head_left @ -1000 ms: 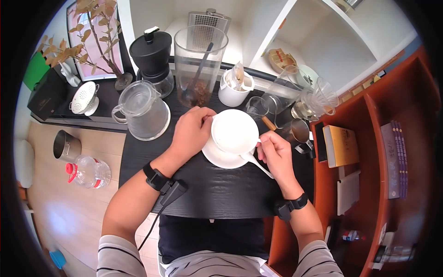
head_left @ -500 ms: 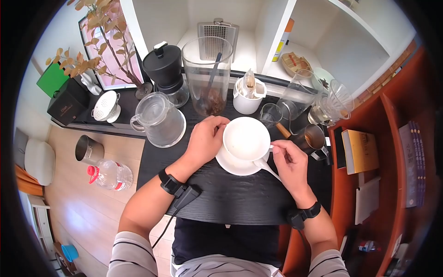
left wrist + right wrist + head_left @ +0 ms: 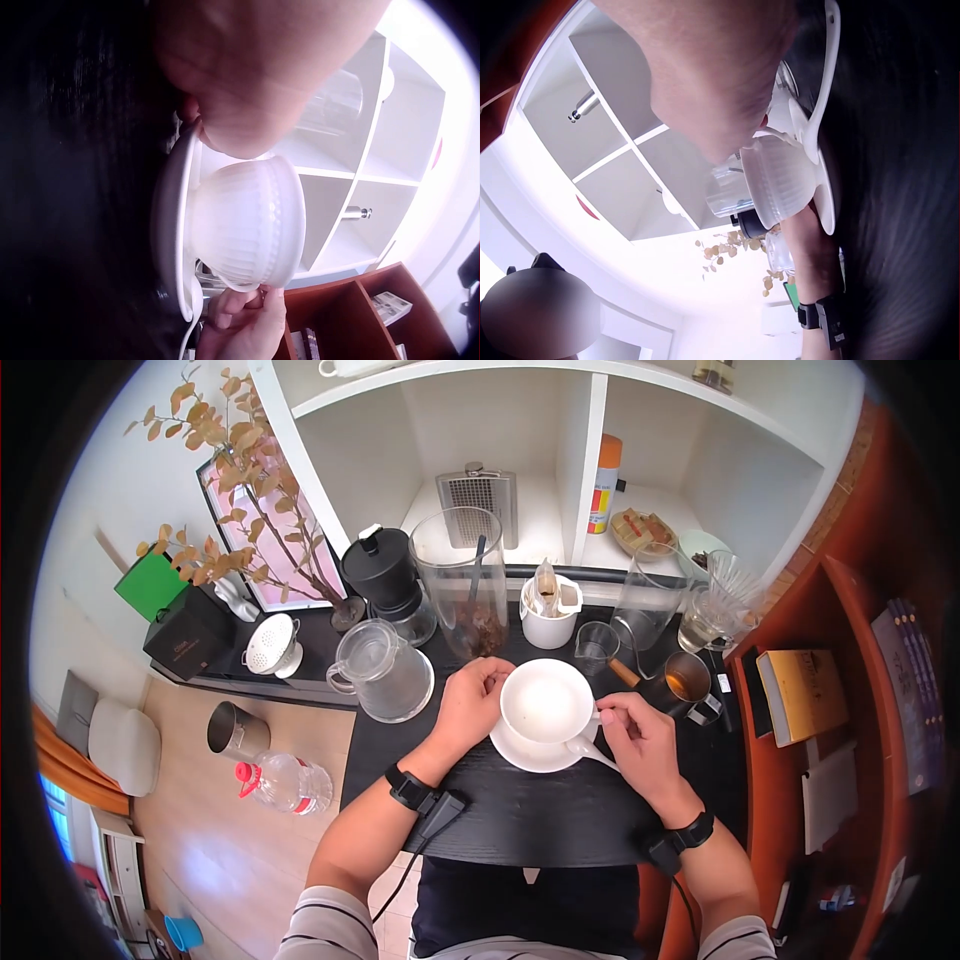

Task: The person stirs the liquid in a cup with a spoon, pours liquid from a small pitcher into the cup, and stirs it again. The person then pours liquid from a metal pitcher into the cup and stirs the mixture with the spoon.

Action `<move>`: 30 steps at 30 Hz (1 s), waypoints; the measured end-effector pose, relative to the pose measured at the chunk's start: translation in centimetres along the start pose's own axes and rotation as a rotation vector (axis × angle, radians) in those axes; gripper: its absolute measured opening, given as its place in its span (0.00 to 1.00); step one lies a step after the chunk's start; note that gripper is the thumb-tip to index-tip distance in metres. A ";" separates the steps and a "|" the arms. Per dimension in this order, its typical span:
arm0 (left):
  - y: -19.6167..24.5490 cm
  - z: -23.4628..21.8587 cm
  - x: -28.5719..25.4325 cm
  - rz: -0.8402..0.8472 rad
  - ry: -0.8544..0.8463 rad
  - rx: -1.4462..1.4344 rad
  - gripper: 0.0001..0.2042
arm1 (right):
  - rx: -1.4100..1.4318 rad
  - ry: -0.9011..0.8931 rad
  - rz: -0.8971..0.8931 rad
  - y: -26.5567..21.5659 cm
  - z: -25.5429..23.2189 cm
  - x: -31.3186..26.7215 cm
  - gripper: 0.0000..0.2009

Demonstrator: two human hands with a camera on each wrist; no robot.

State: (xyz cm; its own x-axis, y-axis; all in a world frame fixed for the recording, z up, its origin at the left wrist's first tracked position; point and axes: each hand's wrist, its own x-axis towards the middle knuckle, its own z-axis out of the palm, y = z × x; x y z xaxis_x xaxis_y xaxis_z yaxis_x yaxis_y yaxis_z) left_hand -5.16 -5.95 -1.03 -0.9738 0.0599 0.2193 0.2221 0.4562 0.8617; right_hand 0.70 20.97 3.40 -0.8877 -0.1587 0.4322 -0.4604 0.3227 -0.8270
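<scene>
A white cup (image 3: 546, 701) with ribbed sides (image 3: 244, 225) stands on a white saucer (image 3: 525, 757). A white spoon (image 3: 592, 753) lies at the saucer's right side, its handle reaching past the rim. The right hand (image 3: 645, 750) pinches the cup's handle between thumb and fingers. At the cup's left side is the left hand (image 3: 468, 710), fingers bent beside the cup and saucer rim; its wrist view hides the fingertips, so whether it grips either one cannot be told. The right wrist view shows the left hand (image 3: 810, 251) beyond the cup (image 3: 776, 180).
Behind the cup stand a tall glass cylinder (image 3: 460, 575), a white mug (image 3: 548, 622) and a small glass (image 3: 597, 645). A glass pitcher (image 3: 385, 675) and black grinder (image 3: 380, 575) are at the left, a metal cup (image 3: 688, 678) at the right. A bookshelf (image 3: 850, 650) borders the table's right side.
The head view has tilted upward, showing more of the white shelf. Both hands keep about the same places around the cup; the cup remains over the saucer.
</scene>
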 end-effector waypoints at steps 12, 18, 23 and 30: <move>-0.7 0.0 1.0 -0.127 -0.046 -0.117 0.09 | -0.011 0.016 -0.047 -0.2 -0.3 -0.5 0.05; -0.1 0.3 1.4 -0.138 0.018 0.005 0.12 | -0.026 0.021 -0.063 -0.2 -0.2 -0.5 0.05; 0.6 0.4 1.3 -0.150 0.066 -0.009 0.11 | -0.051 0.048 -0.093 0.4 0.0 -0.6 0.05; 0.2 0.5 1.0 -0.091 0.085 0.000 0.11 | -0.140 0.174 -0.160 -0.2 -1.1 0.1 0.12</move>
State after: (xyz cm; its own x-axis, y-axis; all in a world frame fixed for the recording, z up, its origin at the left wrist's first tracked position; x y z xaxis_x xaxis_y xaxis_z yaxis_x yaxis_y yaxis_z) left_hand -6.08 -5.37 -0.84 -0.9824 -0.0567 0.1782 0.1333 0.4561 0.8799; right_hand 0.69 21.89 3.99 -0.7836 -0.0591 0.6184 -0.5779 0.4344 -0.6909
